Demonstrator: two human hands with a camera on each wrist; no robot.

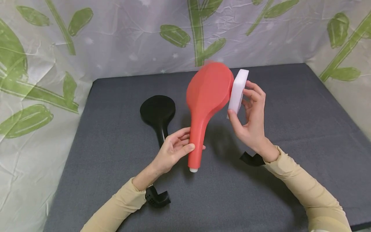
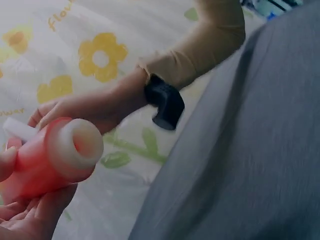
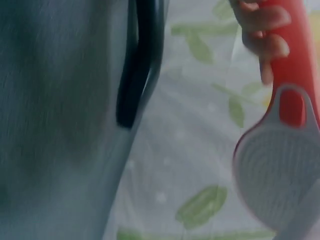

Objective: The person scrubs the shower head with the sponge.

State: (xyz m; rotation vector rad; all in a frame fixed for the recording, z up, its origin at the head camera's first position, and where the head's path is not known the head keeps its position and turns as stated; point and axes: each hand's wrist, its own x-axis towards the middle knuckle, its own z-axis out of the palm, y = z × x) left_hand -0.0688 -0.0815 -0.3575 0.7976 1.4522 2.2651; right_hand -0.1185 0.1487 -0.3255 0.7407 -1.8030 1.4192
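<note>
My left hand [image 1: 171,153] grips the handle of a red handheld shower head [image 1: 208,90], which is raised over the table with its smooth back toward the head camera. Its grey spray face [image 3: 275,167] shows in the right wrist view, and the hollow white end [image 2: 75,142] of the handle in the left wrist view. My right hand [image 1: 253,119] pinches a white sponge [image 1: 239,87] between thumb and fingers. The sponge stands on edge against the right rim of the red head. Behind my left hand lies a black shower head [image 1: 157,109], its lower handle hidden.
Dark grey cloth covers the table [image 1: 116,135]. Plastic sheeting [image 1: 124,38] with green plant prints hangs behind and along the sides. A black wrist mount [image 1: 157,197] sits below my left wrist, another [image 1: 251,159] below my right.
</note>
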